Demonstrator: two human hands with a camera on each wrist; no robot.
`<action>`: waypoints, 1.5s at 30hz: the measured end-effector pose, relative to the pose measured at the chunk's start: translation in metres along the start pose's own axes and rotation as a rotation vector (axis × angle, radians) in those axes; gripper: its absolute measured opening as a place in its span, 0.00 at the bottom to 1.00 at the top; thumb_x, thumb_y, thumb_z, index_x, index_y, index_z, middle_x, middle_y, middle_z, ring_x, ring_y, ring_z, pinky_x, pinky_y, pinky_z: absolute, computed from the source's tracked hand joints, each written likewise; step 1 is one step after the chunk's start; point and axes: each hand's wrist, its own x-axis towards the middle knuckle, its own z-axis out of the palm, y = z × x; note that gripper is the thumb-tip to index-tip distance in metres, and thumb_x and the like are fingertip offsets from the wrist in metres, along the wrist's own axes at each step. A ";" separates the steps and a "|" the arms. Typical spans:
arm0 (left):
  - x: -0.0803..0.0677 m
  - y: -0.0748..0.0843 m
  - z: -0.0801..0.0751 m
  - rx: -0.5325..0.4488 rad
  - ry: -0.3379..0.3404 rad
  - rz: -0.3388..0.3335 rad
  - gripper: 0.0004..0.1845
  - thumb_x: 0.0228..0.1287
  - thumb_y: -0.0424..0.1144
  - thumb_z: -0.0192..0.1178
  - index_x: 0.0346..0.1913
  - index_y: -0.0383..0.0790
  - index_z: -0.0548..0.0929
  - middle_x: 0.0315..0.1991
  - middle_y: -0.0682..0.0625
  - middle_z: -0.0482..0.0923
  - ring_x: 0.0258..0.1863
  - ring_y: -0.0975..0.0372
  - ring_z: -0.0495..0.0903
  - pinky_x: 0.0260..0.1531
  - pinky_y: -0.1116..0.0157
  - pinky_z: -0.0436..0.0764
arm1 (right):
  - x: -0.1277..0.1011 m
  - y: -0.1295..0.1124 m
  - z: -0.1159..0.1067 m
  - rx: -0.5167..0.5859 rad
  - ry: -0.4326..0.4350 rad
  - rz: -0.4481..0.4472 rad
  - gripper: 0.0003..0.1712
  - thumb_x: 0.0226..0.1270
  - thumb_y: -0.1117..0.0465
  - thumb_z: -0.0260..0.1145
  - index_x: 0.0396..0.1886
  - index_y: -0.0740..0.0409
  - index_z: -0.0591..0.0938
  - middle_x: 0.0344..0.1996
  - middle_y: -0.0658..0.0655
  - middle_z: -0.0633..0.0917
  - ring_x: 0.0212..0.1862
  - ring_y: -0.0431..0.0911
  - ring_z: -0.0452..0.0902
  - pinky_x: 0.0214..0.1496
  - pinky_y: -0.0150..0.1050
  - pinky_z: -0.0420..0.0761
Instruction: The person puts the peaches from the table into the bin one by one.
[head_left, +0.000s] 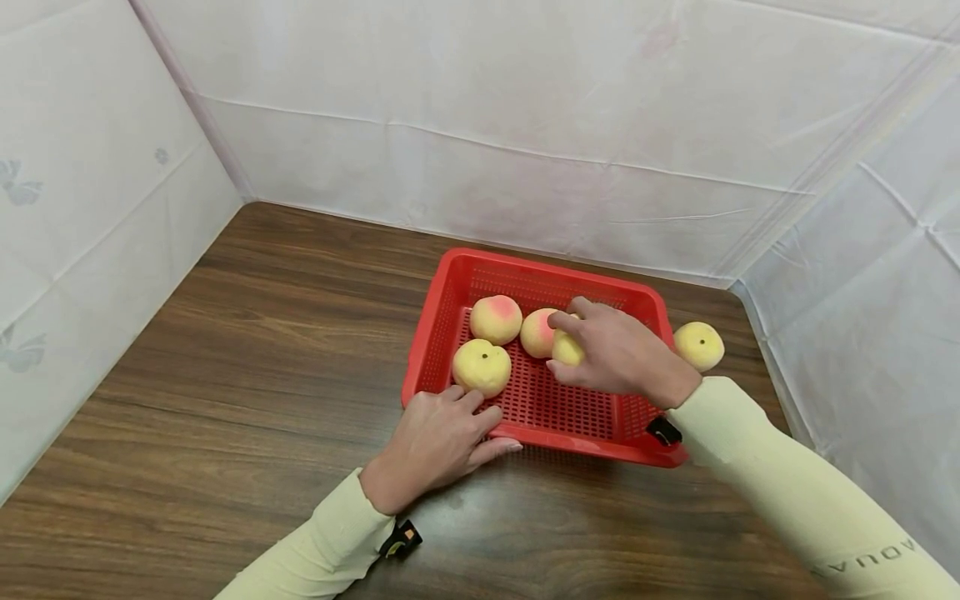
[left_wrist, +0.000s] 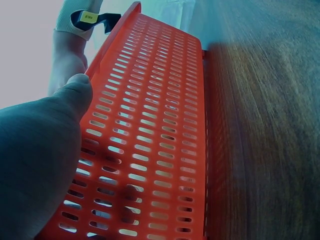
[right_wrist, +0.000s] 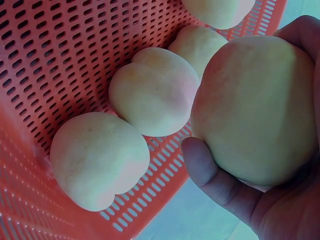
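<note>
A red perforated plastic basket (head_left: 546, 440) stands on the wooden table. My left hand (head_left: 442, 437) grips its near rim, fingers over the inside and thumb along the outer wall. The left wrist view shows the thumb (left_wrist: 75, 97) against the slotted wall. Over the basket, my right hand (head_left: 618, 346) holds a yellow peach (right_wrist: 255, 110) between thumb and fingers. Under and around it lie other peaches: a pink-blushed one (head_left: 496, 320) at the back, a yellow one (head_left: 482, 367) near the left hand, and one (head_left: 536, 333) partly hidden by the right hand.
Outside the basket, another yellow peach (head_left: 699, 346) sits on the table (head_left: 300, 333) to the right. White sheeting (head_left: 525, 125) hangs behind the table and along both sides.
</note>
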 end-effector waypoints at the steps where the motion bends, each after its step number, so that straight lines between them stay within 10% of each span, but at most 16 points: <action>1: 0.000 0.000 0.000 0.000 0.000 0.001 0.25 0.69 0.72 0.54 0.28 0.55 0.79 0.25 0.56 0.77 0.20 0.62 0.76 0.13 0.68 0.54 | 0.001 -0.001 0.000 0.001 0.003 -0.004 0.31 0.59 0.46 0.66 0.63 0.48 0.82 0.44 0.54 0.78 0.31 0.45 0.71 0.30 0.37 0.69; 45: 0.000 0.000 0.000 -0.013 -0.008 -0.006 0.25 0.68 0.71 0.56 0.29 0.55 0.80 0.26 0.55 0.78 0.20 0.61 0.77 0.12 0.67 0.57 | 0.013 -0.012 0.021 0.010 -0.010 -0.080 0.33 0.63 0.38 0.71 0.61 0.52 0.83 0.48 0.57 0.82 0.30 0.43 0.75 0.35 0.39 0.79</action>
